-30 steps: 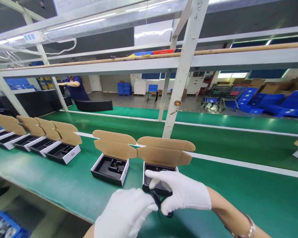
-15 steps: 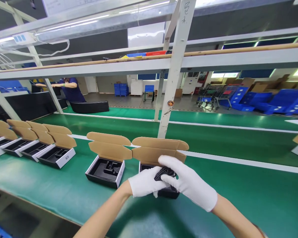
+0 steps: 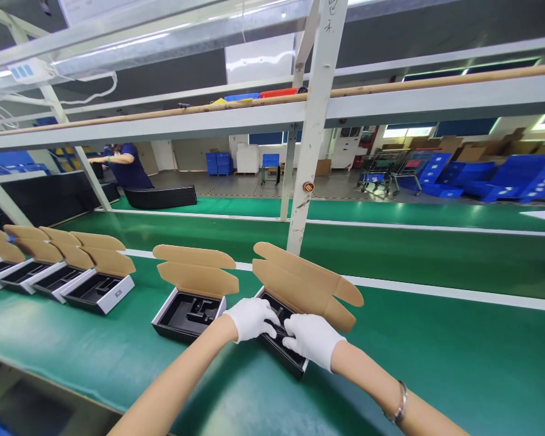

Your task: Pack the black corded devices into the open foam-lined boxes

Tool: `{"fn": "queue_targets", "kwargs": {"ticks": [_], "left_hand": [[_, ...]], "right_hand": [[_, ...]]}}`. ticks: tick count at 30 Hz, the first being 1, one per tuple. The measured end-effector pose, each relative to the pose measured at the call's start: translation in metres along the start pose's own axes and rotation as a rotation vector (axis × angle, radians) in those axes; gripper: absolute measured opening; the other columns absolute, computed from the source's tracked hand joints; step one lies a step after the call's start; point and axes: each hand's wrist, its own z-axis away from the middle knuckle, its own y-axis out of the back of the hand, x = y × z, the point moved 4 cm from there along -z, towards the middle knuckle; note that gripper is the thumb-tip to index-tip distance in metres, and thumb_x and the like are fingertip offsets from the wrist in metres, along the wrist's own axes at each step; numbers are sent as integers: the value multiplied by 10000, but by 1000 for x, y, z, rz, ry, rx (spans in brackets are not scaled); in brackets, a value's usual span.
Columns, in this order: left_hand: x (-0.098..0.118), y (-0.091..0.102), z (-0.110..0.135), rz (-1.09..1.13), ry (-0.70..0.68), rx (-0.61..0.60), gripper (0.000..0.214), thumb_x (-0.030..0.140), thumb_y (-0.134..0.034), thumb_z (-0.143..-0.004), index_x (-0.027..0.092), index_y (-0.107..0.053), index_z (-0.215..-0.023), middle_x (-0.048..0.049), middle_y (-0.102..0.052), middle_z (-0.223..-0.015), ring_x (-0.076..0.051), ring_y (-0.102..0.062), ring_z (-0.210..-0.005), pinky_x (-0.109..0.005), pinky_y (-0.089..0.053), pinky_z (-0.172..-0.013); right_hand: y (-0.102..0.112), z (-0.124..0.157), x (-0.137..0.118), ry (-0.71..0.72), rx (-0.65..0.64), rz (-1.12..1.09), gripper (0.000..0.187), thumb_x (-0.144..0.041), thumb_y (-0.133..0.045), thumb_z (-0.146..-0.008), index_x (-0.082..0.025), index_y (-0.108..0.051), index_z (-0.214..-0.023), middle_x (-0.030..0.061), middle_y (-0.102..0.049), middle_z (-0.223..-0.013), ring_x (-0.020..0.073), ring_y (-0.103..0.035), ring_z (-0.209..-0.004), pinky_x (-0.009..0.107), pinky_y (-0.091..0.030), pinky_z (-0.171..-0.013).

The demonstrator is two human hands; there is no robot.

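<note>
An open box point(image 3: 287, 358) with a black insert and raised brown cardboard lid point(image 3: 300, 281) stands at an angle on the green bench. Both my hands wear white gloves and reach into it. My left hand point(image 3: 253, 319) has its fingers curled at the box's left side, on a dark cable bundle point(image 3: 279, 332). From the right, my right hand point(image 3: 314, 339) closes its fingers on the same bundle. The bundle is black against black, so its outline is hard to make out, and the gloves cover part of it.
Just left stands another open box point(image 3: 177, 312) with a moulded black insert. Several similar boxes point(image 3: 100, 290) line the bench point(image 3: 95, 357) further left. A white post point(image 3: 306, 151) rises behind the work. Across the bench, a person point(image 3: 127, 166) stands at the far left.
The cable bundle has gone from above the box down into it. The box has turned, its lid now slanting down to the right. Both hands have lowered into it.
</note>
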Motion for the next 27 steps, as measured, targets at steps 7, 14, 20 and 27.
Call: {"fn": "queue_targets", "kwargs": {"ticks": [7, 14, 20, 27], "left_hand": [[12, 3, 19, -199, -189, 113, 419, 533, -420, -963, 242, -720, -937, -34, -709, -906, -205, -647, -840, -306, -450, -668], [13, -14, 33, -325, -251, 234, 528, 717, -557, -810, 235, -716, -952, -15, -729, -927, -188, -649, -702, -307, -434, -587], [-1, 33, 78, -497, -113, 522, 346, 495, -437, -972, 256, -669, -878, 10, -713, -856, -175, -656, -797, -289, -474, -735], [-131, 106, 251, -657, 558, 1149, 360, 413, -429, -938, 148, -672, -929, -12, -725, -776, -182, -650, -669, -273, -460, -631]], "right_hand": [[-3, 3, -10, -9, -10, -8, 218, -269, -510, -923, -163, -694, -972, 115, -724, -930, 289, -717, -827, 335, -491, -664], [-3, 12, -40, 49, -31, -13, 396, -490, -526, -917, -141, -715, -912, 137, -724, -851, 304, -714, -749, 373, -524, -652], [-12, 19, -47, 19, -17, 132, 175, -213, -656, -804, -103, -708, -930, 180, -730, -876, 343, -709, -844, 410, -521, -763], [-23, 47, 53, -161, 34, 126, 227, -58, -571, -773, -136, -694, -947, 153, -732, -905, 317, -694, -908, 434, -498, -828]]}}
